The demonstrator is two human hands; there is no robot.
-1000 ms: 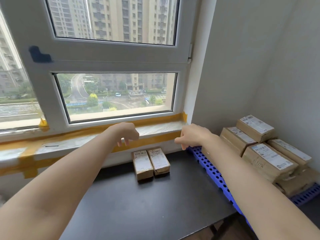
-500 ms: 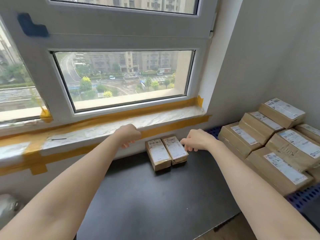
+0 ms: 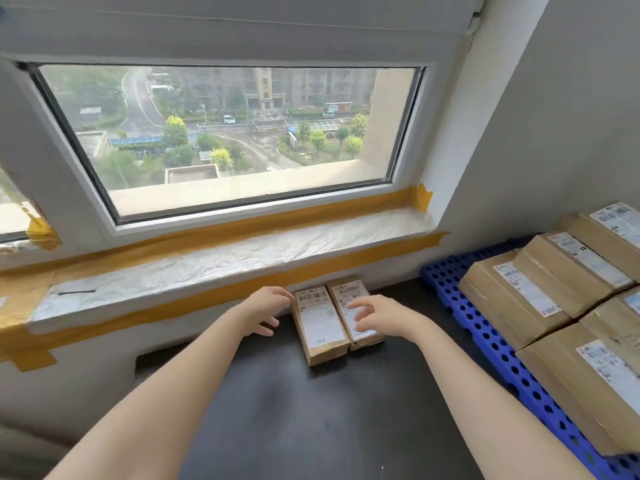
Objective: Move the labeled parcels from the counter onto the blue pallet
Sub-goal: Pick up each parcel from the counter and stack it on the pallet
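Cardboard: two small brown labelled parcels (image 3: 337, 318), side by side, touching, on the matte black counter (image 3: 311, 410) against the wall under the sill.
Left hand (image 3: 263, 311): fingers spread and relaxed, just beside the left parcel, gripping nothing.
Right hand (image 3: 375, 315): fingers loose over the right parcel's label; contact unclear, no grasp.
Destination: perforated blue plastic pallet (image 3: 485, 344) at right, already carrying larger brown labelled boxes (image 3: 540, 289).
Risk: probably squeezing both parcels together from outside, letting one slip out and drop; smooth tape likely offers little friction.
Obstacles: taped yellow window sill (image 3: 221, 258) overhanging close above; stacked boxes leaving little bare pallet.
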